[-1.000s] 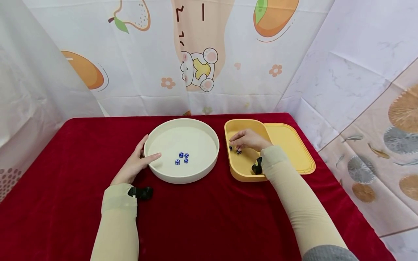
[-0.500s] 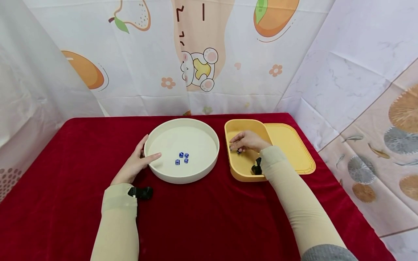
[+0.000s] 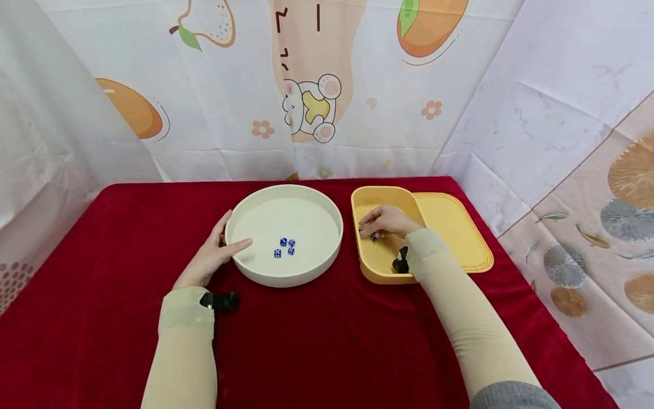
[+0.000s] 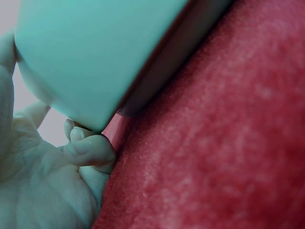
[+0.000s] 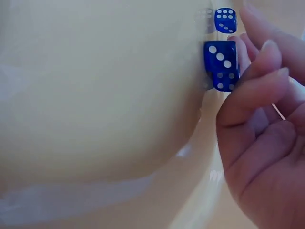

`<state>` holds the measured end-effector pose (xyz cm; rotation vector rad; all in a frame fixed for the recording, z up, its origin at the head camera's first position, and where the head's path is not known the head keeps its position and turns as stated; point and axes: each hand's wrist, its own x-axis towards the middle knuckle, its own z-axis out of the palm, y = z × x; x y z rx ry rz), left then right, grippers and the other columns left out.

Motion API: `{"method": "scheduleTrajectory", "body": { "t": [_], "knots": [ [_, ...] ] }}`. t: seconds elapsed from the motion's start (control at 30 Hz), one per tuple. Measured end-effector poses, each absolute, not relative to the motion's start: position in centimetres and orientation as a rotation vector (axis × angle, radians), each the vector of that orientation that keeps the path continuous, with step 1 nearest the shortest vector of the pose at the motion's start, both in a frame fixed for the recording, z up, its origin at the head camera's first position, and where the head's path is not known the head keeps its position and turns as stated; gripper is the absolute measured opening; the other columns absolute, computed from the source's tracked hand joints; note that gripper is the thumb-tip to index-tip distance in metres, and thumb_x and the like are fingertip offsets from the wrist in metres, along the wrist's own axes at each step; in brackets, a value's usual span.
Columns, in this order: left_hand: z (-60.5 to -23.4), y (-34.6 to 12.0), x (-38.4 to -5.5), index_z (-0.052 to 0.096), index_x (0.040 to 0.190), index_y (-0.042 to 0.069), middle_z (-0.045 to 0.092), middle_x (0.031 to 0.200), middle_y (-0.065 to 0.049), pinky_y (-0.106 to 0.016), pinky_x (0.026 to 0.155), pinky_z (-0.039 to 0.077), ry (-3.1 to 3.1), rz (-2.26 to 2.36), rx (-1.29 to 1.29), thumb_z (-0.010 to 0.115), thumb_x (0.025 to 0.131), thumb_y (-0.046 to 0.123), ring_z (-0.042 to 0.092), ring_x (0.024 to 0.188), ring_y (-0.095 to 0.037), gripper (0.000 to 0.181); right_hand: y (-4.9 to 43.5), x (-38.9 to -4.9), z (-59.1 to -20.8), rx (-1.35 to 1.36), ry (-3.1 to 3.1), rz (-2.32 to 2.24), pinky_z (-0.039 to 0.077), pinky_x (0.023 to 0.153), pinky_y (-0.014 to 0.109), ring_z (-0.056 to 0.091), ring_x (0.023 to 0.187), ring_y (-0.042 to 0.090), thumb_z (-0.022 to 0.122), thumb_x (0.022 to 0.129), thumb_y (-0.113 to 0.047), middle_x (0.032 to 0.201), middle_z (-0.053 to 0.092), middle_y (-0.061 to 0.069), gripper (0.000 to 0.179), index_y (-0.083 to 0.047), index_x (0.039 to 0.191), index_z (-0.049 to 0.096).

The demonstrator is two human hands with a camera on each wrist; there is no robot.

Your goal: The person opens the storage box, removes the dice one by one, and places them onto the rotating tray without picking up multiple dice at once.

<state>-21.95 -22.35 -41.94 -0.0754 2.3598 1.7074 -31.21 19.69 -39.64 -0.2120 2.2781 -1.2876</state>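
My left hand (image 3: 212,255) grips the rim of a round white tray (image 3: 334,250), thumb over the edge inside. In the left wrist view its curled fingers (image 4: 90,150) press at the tray's underside. A cluster of several blue dice (image 3: 283,242) with white dots lies on the tray's floor. Inside a yellow box (image 3: 380,278) my right hand (image 3: 389,220) reaches down with bent fingers. In the right wrist view a near blue die (image 5: 221,66) sits right at its fingertips, a second die (image 5: 225,20) just beyond. I cannot tell whether it pinches the near one.
A flat yellow lid (image 3: 449,233) lies to the right of the box, partly behind the right forearm. Both stand on a red cloth (image 3: 301,341) covering the table. White printed curtains (image 3: 204,113) hang behind and at both sides.
The right hand has lowered slightly in the yellow box, its fingertips covering more of the die at the box's left wall. The left hand, tray and dice on it stay put.
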Motion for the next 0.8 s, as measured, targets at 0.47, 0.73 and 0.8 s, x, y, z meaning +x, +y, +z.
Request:
{"method": "scheduleTrajectory", "body": {
  "t": [0.47, 0.73, 0.8],
  "knots": [
    [-42.16, -22.53, -22.21, -0.004, 0.159, 0.036, 0.038, 0.107, -0.005, -0.024, 0.066, 0.038, 2.357, 1.711, -0.069, 0.069, 0.092, 0.041, 0.041, 0.082, -0.012, 0.1, 19.52, -31.05, -39.52, -0.273, 2.336, -1.184, 0.037, 0.051, 0.02, 0.045, 0.052, 0.007, 0.074, 0.087, -0.01, 0.074, 0.068, -0.007, 0.033, 0.004, 0.117, 0.068],
    [-42.03, -22.43, -22.02, -0.004, 0.159, 0.037, 0.038, 0.109, -0.006, -0.024, 0.065, 0.038, 2.355, 1.719, -0.067, 0.069, 0.092, 0.041, 0.042, 0.081, -0.012, 0.099, 19.37, -31.14, -39.89, -0.25, 2.361, -1.154, 0.036, 0.049, 0.022, 0.04, 0.048, 0.007, 0.074, 0.088, -0.011, 0.072, 0.066, -0.007, 0.028, 0.002, 0.113, 0.071],
    [-41.95, -22.37, -21.92, -0.004, 0.159, 0.038, 0.038, 0.109, -0.006, -0.024, 0.065, 0.038, 2.358, 1.715, -0.066, 0.069, 0.092, 0.043, 0.042, 0.081, -0.012, 0.099, 19.36, -31.19, -39.97, -0.253, 2.368, -1.143, 0.036, 0.049, 0.022, 0.04, 0.047, 0.007, 0.074, 0.088, -0.011, 0.072, 0.066, -0.007, 0.028, 0.001, 0.113, 0.071]
  ]
}}
